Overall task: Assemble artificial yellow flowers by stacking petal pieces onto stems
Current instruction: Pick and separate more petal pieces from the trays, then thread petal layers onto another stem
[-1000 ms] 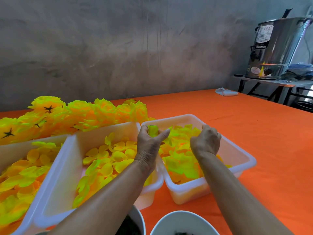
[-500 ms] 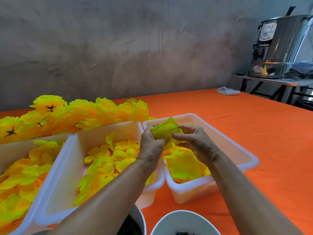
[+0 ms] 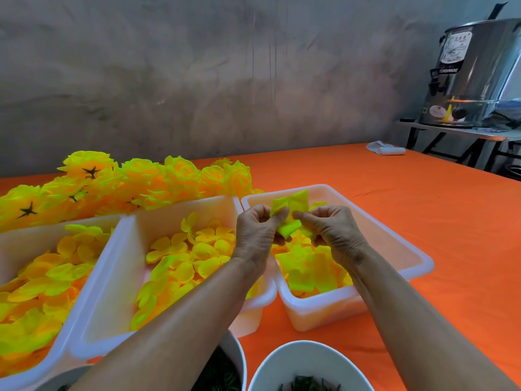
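Two hands meet over the right-hand tub [image 3: 406, 249], and both grasp the same yellow petal piece [image 3: 290, 210]; the left hand [image 3: 255, 231] has its fingers curled and its thumb pressed on the piece's left side, while the right hand [image 3: 331, 230] pinches the right side between thumb and fingertips; the piece is held up above the tub's contents, partly folded, its upper edge rising past the knuckles. Under the hands the tub holds a heap of loose petal pieces [image 3: 310, 272] in yellow-green, piled toward its near end; just beside it on the left, touching or nearly so, stands a middle tub [image 3: 118, 277] with rounder petals [image 3: 191, 258] spread over its floor; a third tub [image 3: 17, 238] of petals sits further left, cut by the frame edge. Behind these tubs lies a long pile of finished yellow flowers [image 3: 127, 184], some turned to show dark star-shaped backs. All of this rests on an orange tablecloth [image 3: 451, 235]. At the bottom edge two white bowls [image 3: 304, 362] hold dark green pieces, too cropped to tell what they are. Far right, on a separate stand, sits a large metal urn [image 3: 476, 71]; a small white bundle [image 3: 386, 149] lies on the cloth's far edge; a grey wall [image 3: 197, 80] runs behind.
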Demonstrator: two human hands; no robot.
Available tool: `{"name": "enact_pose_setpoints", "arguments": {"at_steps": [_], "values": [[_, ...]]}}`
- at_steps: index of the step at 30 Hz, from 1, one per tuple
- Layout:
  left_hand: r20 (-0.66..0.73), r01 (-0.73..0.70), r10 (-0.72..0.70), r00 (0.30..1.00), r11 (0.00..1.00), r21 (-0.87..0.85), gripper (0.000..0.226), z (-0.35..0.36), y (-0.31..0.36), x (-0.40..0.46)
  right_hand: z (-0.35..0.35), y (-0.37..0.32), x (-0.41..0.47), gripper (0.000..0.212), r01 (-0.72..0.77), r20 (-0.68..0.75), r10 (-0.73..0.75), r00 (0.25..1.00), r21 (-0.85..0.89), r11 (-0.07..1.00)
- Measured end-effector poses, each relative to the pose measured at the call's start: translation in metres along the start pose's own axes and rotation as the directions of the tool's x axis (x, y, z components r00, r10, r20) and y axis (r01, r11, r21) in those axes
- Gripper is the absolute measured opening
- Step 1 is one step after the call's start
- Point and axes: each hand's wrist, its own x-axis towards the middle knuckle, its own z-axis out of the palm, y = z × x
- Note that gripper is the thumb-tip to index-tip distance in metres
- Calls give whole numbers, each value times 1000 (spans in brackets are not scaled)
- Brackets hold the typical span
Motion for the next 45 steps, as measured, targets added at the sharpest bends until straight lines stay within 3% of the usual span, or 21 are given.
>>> {"name": "enact_pose_setpoints", "arguments": {"at_steps": [5, 10, 12, 15, 19, 21, 23, 27, 31, 38, 41, 45], "values": [[-48, 35, -40, 998, 994, -107, 7, 0, 6, 1, 2, 3, 1, 28, -29, 37, 31, 999, -63, 998], [-109, 53, -63, 992, 994, -96, 9, -6, 24, 2, 5, 3, 0, 25, 25, 71, -5, 997, -287, 958], [-115, 39, -46, 992, 998, -58, 8, -11, 33, 1, 7, 2, 0, 22, 58, 104, -6, 995, -510, 858], [-149, 19, -16, 989, 1000, 16, 9, -24, 45, 0, 12, -2, -1, 26, 91, 147, 43, 988, -790, 606], [-200, -1, 18, 980, 997, 83, 10, -45, 64, -9, 15, -15, -5, 18, 99, 195, 220, 956, -918, 384], [-222, -5, 34, 975, 991, 130, 7, -59, 74, -18, 14, -19, -10, 52, 131, 209, 292, 933, -955, 264], [-235, -4, 44, 971, 986, 167, 3, -76, 83, -30, 15, -23, -20, 55, 144, 189, 208, 960, -966, 215], [-245, -4, 68, 967, 967, 254, 5, -114, 100, -54, 22, -35, -34, 6, 203, 177, -106, 979, -917, 343], [-247, -4, 84, 965, 952, 306, 21, -149, 115, -81, 42, -52, -55, 10, 313, 262, -177, 949, -860, 403], [-133, -28, 116, 984, 849, 528, 15, -198, 128, -138, 82, -72, -99, 6, 429, 420, -176, 890, -644, 633], [31, -70, 69, 997, 701, 709, 4, -213, 125, -163, 98, -77, -119, 6, 405, 481, -131, 867, -525, 748], [213, -183, -52, 976, 344, 921, 9, -227, 112, -187, 117, -80, -140, 12, 353, 566, -66, 822, -414, 839]]}}
